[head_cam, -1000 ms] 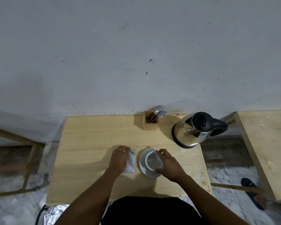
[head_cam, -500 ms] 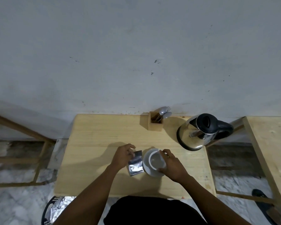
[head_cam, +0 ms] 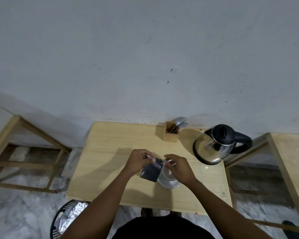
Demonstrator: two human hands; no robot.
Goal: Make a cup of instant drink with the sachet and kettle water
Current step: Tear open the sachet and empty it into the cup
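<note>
One sachet [head_cam: 151, 169], one cup [head_cam: 167, 176], one kettle [head_cam: 212, 145] at 2 o'clock. Both hands, left [head_cam: 138, 161] and right [head_cam: 179, 167], now pinch the sachet's top; earlier the right held the cup.

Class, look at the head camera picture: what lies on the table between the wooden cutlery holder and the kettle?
Nothing: in the head view, only bare table shows between the cutlery holder and the kettle.

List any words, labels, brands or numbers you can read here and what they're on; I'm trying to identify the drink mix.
None can be read.
Sachet: plain dark foil face toward the camera, held at its top by the left hand and right hand; no print shows.
Kettle: no legible marking.
Cup: plain white.
</note>
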